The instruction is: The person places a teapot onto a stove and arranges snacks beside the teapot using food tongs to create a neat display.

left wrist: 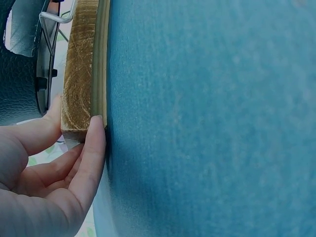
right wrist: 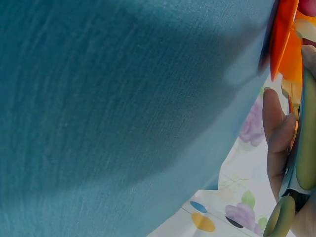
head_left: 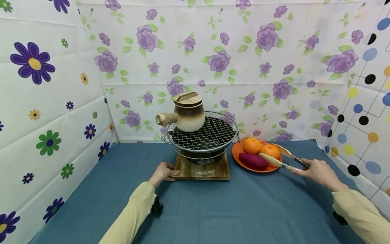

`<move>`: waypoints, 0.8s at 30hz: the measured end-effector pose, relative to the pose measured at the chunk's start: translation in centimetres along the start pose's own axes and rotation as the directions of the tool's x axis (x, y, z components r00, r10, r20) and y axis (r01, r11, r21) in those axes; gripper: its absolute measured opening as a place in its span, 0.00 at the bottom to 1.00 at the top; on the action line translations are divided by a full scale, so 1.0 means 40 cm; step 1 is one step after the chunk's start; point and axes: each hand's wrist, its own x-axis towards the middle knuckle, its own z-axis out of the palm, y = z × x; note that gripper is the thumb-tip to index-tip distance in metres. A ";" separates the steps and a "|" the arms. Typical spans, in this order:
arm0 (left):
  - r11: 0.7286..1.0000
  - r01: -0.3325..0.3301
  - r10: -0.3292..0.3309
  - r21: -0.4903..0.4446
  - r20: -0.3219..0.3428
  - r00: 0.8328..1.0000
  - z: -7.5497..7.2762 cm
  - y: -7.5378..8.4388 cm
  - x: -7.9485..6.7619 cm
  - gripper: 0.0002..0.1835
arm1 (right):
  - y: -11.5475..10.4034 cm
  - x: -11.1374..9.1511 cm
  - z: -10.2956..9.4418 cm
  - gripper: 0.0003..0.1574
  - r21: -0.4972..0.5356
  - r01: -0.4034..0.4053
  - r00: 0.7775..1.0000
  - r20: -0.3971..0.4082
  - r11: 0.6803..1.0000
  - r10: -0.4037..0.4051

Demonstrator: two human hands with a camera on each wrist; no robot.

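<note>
My left hand point(head_left: 163, 172) pinches the front left corner of a square wooden board point(head_left: 219, 172), thumb on top and fingers against its side and edge. On that board stands a round black grill with a wire mesh point(head_left: 217, 130) over it. A cream and brown clay pot point(head_left: 192, 119) with a wooden lid sits on the mesh, its twine-wrapped handle pointing left. At the right, my right hand point(head_left: 320, 174) holds food tongs point(right wrist: 307, 133). Their cream tips straddle the right-hand orange point(head_left: 272, 150) on an orange plate point(head_left: 235, 155).
A second orange point(head_left: 252, 146) and a purple sweet potato point(head_left: 253, 161) share the plate, close beside the tong tips. The plate stands just right of the grill. Blue cloth point(head_left: 213, 210) covers the table, and patterned sheets point(head_left: 195, 67) enclose its back and sides.
</note>
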 end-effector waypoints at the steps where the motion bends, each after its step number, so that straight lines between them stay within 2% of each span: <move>1: 1.000 0.000 0.000 -0.001 0.000 1.000 0.000 0.000 0.000 0.25 | 0.000 0.000 0.000 0.38 0.000 -0.001 1.000 -0.001 1.000 0.001; 6: 1.000 -0.002 0.002 -0.005 0.001 1.000 0.001 0.000 0.002 0.25 | 0.001 -0.002 -0.003 0.40 0.004 -0.004 1.000 0.004 1.000 0.004; 14: 1.000 0.010 -0.010 -0.002 -0.001 1.000 0.001 0.001 0.004 0.26 | 0.007 -0.006 -0.012 0.53 0.020 -0.056 0.998 0.036 0.998 0.055; 24: 1.000 0.007 -0.007 -0.009 0.003 1.000 0.000 -0.003 0.004 0.25 | 0.008 -0.002 -0.026 0.57 0.019 -0.067 0.998 0.013 0.998 0.067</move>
